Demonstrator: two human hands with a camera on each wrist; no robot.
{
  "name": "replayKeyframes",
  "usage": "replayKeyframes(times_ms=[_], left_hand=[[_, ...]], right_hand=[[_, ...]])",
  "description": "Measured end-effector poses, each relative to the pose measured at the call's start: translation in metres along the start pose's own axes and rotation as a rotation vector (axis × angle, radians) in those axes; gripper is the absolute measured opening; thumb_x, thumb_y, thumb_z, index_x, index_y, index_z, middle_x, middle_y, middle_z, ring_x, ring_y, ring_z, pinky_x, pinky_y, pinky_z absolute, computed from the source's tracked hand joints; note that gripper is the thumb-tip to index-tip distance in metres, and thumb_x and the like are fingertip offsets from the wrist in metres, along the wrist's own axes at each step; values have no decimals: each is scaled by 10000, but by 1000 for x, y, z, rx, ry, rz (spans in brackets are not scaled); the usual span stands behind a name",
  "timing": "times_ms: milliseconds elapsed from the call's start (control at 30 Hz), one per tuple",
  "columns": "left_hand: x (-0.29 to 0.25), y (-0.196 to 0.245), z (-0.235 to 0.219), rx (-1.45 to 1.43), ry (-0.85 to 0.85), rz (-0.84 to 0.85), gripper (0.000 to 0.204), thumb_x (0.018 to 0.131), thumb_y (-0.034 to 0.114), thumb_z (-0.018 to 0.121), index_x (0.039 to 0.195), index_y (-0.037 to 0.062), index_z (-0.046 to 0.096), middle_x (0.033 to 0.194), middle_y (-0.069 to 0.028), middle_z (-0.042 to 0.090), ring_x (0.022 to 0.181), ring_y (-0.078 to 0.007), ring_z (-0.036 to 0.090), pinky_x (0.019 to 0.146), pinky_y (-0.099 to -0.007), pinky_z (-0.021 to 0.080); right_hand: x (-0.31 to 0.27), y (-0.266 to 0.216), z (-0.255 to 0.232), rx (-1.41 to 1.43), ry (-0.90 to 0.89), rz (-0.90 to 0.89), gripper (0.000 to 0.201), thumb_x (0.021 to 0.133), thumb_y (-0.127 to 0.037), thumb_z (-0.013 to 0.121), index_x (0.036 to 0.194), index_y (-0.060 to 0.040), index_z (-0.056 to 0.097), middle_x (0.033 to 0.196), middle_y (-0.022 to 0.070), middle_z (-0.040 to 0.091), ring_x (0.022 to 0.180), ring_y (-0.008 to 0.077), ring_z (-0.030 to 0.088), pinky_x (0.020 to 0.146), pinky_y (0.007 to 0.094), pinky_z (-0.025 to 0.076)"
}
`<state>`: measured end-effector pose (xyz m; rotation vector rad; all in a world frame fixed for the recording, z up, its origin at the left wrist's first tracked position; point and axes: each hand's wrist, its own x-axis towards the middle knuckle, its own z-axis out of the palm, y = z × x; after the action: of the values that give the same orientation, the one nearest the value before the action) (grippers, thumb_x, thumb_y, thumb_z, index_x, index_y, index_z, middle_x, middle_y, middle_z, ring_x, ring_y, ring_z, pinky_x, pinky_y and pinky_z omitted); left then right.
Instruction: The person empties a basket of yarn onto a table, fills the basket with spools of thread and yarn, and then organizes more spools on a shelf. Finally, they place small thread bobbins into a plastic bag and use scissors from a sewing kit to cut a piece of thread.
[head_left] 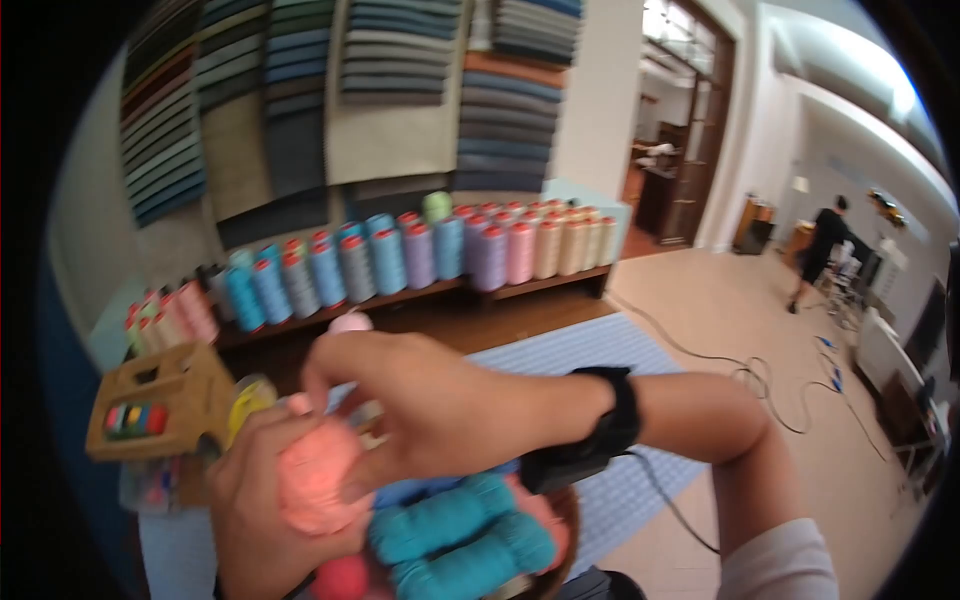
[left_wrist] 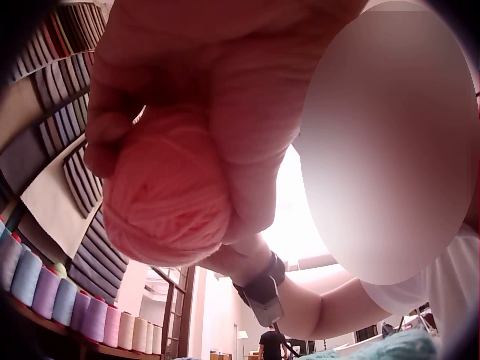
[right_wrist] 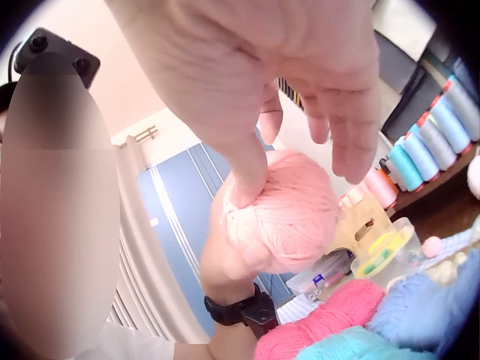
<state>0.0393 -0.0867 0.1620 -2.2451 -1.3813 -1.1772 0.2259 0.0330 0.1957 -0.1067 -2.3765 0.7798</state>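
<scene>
A ball of coral-pink yarn (head_left: 318,482) sits in my left hand (head_left: 245,505), whose fingers curl round its side. The left wrist view shows the same yarn ball (left_wrist: 169,195) between that hand's fingers and thumb. My right hand (head_left: 415,395) arches over the ball from the right. In the right wrist view, the right hand's thumb (right_wrist: 249,176) touches the ball's wound surface, while its other fingers (right_wrist: 352,139) extend loosely over the far side. Below the hands lie teal yarn skeins (head_left: 465,540) in a basket (head_left: 572,525), beside a red-pink yarn ball (head_left: 342,578).
Thread cones (head_left: 388,262) line a wooden shelf behind the table, under hanging fabric swatches (head_left: 395,100). A wooden box (head_left: 150,400) and a clear tub with yellow contents (right_wrist: 386,251) stand to the left. A checked cloth (head_left: 640,430) covers the tabletop. Another person (head_left: 825,245) stands far right.
</scene>
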Motion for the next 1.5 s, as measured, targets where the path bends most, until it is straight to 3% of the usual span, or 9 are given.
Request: replayKeyframes(times_ms=[133, 267, 500, 633, 700, 1000, 1233, 1300, 1500], left_hand=[[-3, -17, -1, -109, 12, 54, 742, 515, 118, 895, 1183, 49, 579, 1150, -182, 623, 1018, -344, 649, 874, -416, 522], [-2, -19, -7, -157, -40, 117, 800, 529, 162, 925, 1246, 82, 579, 1270, -199, 537, 1051, -323, 632, 886, -408, 518], [1, -31, -10, -337, -123, 40, 790, 582, 308, 944, 1274, 82, 635, 1384, -214, 482, 1209, -348, 566, 923, -436, 517], [-3, -39, -13, -253, -444, -34, 646, 687, 330, 889, 1257, 107, 681, 1347, -173, 543, 1232, -353, 563, 951, -439, 503], [-5, -38, -8, -245, -607, 297, 627, 740, 356, 844, 1312, 175, 659, 1370, -171, 537, 1247, -356, 562, 964, -448, 505], [-30, -3, 4, -284, -904, 309, 581, 799, 235, 780, 1354, 317, 631, 1524, -183, 427, 1406, -409, 394, 1112, -493, 391], [-14, -9, 2, -236, -987, 462, 544, 874, 381, 705, 1400, 321, 580, 1428, -184, 491, 1271, -423, 539, 1027, -474, 501], [-22, -6, 1, -349, -954, 286, 494, 799, 178, 758, 1285, 229, 683, 1464, -192, 473, 1354, -418, 446, 1085, -480, 425], [-22, -5, 4, -363, -935, 280, 471, 803, 159, 745, 1269, 207, 692, 1456, -194, 476, 1345, -421, 452, 1078, -477, 432]], right_hand=[[2, 2, 3, 348, -216, 196, 741, 817, -186, 867, 1406, 17, 466, 1222, 144, 658, 1106, 179, 655, 934, 354, 566], [-1, 6, 13, 360, -122, 121, 624, 746, -256, 877, 1227, 44, 616, 1014, 141, 708, 873, 203, 674, 789, 319, 551], [-43, -5, -21, -54, -32, 183, 772, 707, -246, 932, 1316, 57, 568, 1181, 180, 688, 1029, 215, 701, 902, 344, 577], [-102, -26, -31, -142, 65, 390, 822, 654, -180, 974, 1335, 10, 555, 1277, 141, 642, 1175, 238, 654, 1045, 383, 508], [-149, -16, -26, -69, 172, 488, 978, 539, -222, 1033, 1328, -13, 494, 1340, 145, 579, 1220, 237, 598, 1044, 405, 479], [-234, 28, 32, 132, 423, 337, 780, 683, -85, 949, 1288, -106, 457, 1395, 259, 555, 1298, 378, 565, 1076, 491, 446], [-219, 11, 14, -219, 169, 311, 589, 701, -146, 935, 1174, -91, 590, 1390, 232, 525, 1268, 410, 574, 1029, 498, 500], [-216, 7, 11, -248, 156, 286, 569, 706, -155, 931, 1166, -89, 601, 1384, 219, 513, 1261, 402, 575, 1023, 494, 509], [-210, -5, 5, -217, 94, 350, 545, 731, -194, 915, 1173, -95, 611, 1357, 206, 504, 1245, 389, 578, 994, 455, 535]])
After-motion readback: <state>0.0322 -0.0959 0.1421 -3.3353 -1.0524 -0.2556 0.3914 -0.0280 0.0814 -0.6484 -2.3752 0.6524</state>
